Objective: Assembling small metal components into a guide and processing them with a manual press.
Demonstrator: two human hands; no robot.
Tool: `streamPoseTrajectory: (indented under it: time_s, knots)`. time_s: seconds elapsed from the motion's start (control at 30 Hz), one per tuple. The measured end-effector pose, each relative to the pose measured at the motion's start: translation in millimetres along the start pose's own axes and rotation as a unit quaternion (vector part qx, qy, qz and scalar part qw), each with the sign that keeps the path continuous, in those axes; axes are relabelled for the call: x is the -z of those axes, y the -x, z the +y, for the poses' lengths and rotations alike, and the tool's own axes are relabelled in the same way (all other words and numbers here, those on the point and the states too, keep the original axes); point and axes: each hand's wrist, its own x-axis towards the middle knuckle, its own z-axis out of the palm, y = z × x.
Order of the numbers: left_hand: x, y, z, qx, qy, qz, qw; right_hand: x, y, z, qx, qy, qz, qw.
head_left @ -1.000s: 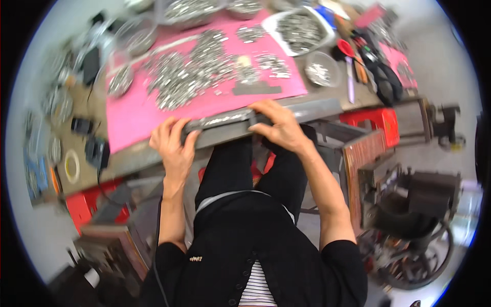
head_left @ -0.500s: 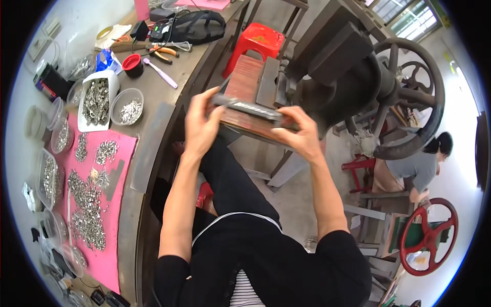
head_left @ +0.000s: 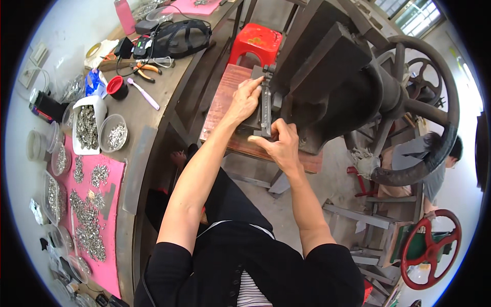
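A long dark metal bar (head_left: 265, 110) lies lengthwise on the bed of a heavy black screw press (head_left: 332, 77), close beside the press body. Its far part is under the fingers of my left hand (head_left: 245, 102), which are pressed together against it. Around the near end closes my right hand (head_left: 283, 145), thumb on the left side and fingers on the right. Under the bar is a flat dark metal plate (head_left: 250, 122), resting on a reddish-brown wooden board (head_left: 220, 105). The fingertips of both hands are partly hidden by the bar and the press.
On the left bench, a pink mat (head_left: 113, 225) carries heaps of small silvery metal parts, beside a white tub (head_left: 88, 125) and a round bowl (head_left: 113, 133). Pliers (head_left: 146, 70) lie farther back. A red stool (head_left: 255, 43) stands behind the board. A black handwheel (head_left: 452, 102) overhangs at right, near another person (head_left: 422, 158).
The bar, held crosswise in both hands before, now lies lengthwise on the press bed. Both hands have moved with it, the left farther forward and to the right. The view has shifted slightly.
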Motion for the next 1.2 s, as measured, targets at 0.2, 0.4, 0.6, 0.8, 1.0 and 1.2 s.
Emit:
streamPoseTrajectory:
  time_s: [0.2,0.4,0.6,0.8,1.0,1.2]
  knots:
    - [8.8,13.1,10.4,0.024,0.058,-0.085,0.994,3.1,6.6,-3.7,0.020,-0.015,0.015,1.000]
    - [38.0,53.8,47.8,0.008,0.043,-0.128,0.991,174.3,36.9,-6.3,0.084,0.134,0.426,0.891]
    - [33.8,73.6,58.0,-0.013,-0.030,-0.169,0.985,210.4,73.1,74.2,-0.119,-0.099,0.451,0.879]
    - [35.3,74.7,57.1,-0.027,-0.102,-0.156,0.982,235.2,39.1,40.2,-0.159,-0.070,0.386,0.906]
    - [16.8,66.9,54.4,-0.088,-0.149,-0.148,0.974,321.2,-19.4,-14.9,-0.200,-0.016,0.281,0.939]
    - [25.1,47.1,43.0,-0.077,-0.187,-0.164,0.965,366.0,-94.1,7.2,-0.148,0.010,0.117,0.982]
